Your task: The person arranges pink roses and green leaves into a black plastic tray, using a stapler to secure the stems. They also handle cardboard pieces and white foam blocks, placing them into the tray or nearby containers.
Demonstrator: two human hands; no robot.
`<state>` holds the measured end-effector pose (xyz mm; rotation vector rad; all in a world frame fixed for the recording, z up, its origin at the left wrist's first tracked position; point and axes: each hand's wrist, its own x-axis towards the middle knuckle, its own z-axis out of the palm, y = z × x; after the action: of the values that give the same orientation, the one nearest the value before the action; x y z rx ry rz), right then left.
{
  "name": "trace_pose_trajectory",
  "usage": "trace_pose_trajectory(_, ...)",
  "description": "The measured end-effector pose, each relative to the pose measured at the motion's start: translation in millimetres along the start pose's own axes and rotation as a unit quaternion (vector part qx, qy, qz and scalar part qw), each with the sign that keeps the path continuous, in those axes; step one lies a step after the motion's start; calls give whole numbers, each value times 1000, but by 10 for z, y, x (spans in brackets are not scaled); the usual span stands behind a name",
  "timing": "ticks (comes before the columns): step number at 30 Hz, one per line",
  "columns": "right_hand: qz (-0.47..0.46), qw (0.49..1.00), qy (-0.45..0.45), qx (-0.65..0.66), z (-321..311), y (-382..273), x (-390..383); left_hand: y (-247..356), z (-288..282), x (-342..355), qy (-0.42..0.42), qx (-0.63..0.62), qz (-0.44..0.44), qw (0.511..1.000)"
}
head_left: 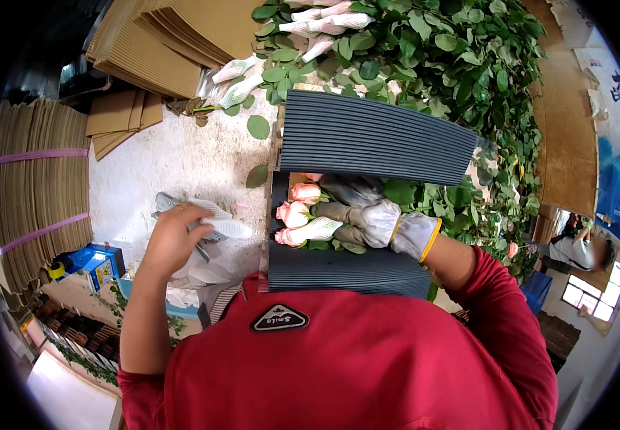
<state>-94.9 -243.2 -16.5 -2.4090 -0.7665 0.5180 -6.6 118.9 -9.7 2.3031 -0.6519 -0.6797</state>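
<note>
My left hand [175, 240] is bare and hovers over the pale worktop at the left. Its thumb and forefinger are apart, close beside white mesh flower sleeves [227, 228]. A grey metal tool [167, 203], partly covered by the hand, lies there; its kind is unclear. My right hand [378, 222], in a grey-white work glove with a yellow cuff edge, closes over the stems of pink roses [293, 214]. The rose heads point left between two dark ribbed panels [374, 136]. One rose wears a white mesh sleeve [317, 229] below its bloom. The stems are mostly hidden by the glove.
Leafy rose stems [467, 64] are heaped at the far right, with sleeved roses [324, 25] at the top. Cardboard sheets [145, 46] lie far left, and a strapped cardboard stack [37, 179] stands at the left. Another person [578, 247] is at the right.
</note>
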Motion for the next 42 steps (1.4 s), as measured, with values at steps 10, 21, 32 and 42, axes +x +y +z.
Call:
trace_pose_trajectory(10,38,994,-52,83,-36,28,25,593,668,507,-99,19,270,958)
trace_pose_trajectory(21,31,999,-11,17,38,-3,5,-75,-186,-713,166,202,-75,962)
trace_pose_trajectory(32,19,999,6,-35,14,-27,0,-89,675,-340,278,-33,-328,902)
trace_pose_trajectory(42,17,999,29,-21,5,-73,-2,-144,847,-199,293,-2,-295,910)
